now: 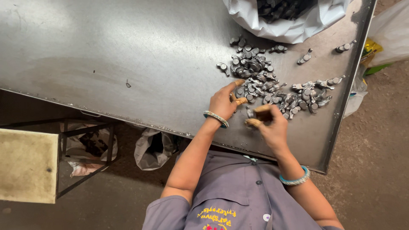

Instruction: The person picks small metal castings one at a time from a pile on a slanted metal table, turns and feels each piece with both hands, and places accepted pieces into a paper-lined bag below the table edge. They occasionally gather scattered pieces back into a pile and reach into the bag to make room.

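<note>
Dozens of small grey metal parts (260,81) lie in a loose heap on the steel surface (106,55), spread from the middle toward its far right corner, with a few strays (305,56) lying apart near the edge. At the near side of the heap the left hand (222,102) rests on the surface with its forefinger stretched out onto the parts and its thumb tucked in, the fingers half open and touching the pieces rather than closed round one. Just beside it the right hand (270,124) is curled narrow, and between its fingertips sits one dark metal piece (251,113), held just above the surface at the heap's near edge. Fingertips of both hands wear tan covers. Each wrist carries a bangle (215,119), the one on the right arm turquoise. Beyond the heap, at the far edge of the surface, a white plastic bag (289,21) stands open with more dark parts inside. Below the surface's near edge a grey bag (153,149) sits on the floor, and to the left is a metal-framed stool (27,164) with a worn yellowish top
</note>
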Motion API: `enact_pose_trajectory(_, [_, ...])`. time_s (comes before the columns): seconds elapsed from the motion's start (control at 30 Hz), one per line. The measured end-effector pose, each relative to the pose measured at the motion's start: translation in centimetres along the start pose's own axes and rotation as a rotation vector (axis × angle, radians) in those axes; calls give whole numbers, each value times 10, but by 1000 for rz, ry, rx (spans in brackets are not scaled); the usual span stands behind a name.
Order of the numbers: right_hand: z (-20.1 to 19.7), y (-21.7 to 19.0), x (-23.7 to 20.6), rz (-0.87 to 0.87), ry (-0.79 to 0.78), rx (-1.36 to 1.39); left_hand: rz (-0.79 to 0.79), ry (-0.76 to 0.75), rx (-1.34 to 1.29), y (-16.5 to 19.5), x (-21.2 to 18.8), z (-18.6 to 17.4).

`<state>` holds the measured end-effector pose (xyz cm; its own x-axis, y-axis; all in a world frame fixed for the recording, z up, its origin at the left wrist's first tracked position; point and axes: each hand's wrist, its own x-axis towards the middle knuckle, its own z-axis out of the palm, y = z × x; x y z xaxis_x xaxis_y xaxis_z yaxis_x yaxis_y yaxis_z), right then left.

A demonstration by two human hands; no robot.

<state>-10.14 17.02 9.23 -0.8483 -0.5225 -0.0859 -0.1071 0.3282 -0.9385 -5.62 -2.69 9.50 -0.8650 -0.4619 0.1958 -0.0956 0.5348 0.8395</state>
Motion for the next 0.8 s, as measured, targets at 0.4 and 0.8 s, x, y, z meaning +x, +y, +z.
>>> enact_pose_trajectory(0.4, [-53, 71, -43, 650, -159, 1185, -147, -227, 115, 10, -11, 14])
enact_pose_trajectory(0.8, [-39, 8, -42, 262, -89, 532, -520, -202, -734, 12, -73, 33])
